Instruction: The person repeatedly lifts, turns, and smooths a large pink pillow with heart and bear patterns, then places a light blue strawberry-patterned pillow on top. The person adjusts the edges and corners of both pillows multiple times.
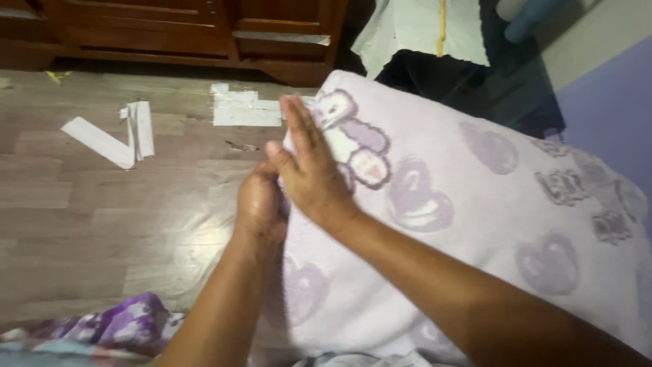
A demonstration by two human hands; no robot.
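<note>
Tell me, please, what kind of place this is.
Probably a bedroom at home: both hands work on a pale lilac pillow printed with purple hearts, above a grey wood-look floor, near dark brown wooden furniture.

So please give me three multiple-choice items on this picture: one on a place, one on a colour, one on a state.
1. Where do the white paper strips lie?
A. on the wooden floor
B. on the pillow
C. in a drawer

2. What colour are the hearts on the pillow?
A. green
B. purple
C. orange

3. How is the right hand?
A. closed in a fist
B. off the pillow
C. flat on the pillow, fingers stretched

Answers:
1 A, the strips rest on the floor boards, left of the pillow.
2 B, every heart is purple on pale cloth.
3 C, the palm presses the pillow's edge, while the left hand grips the edge below it.
</note>
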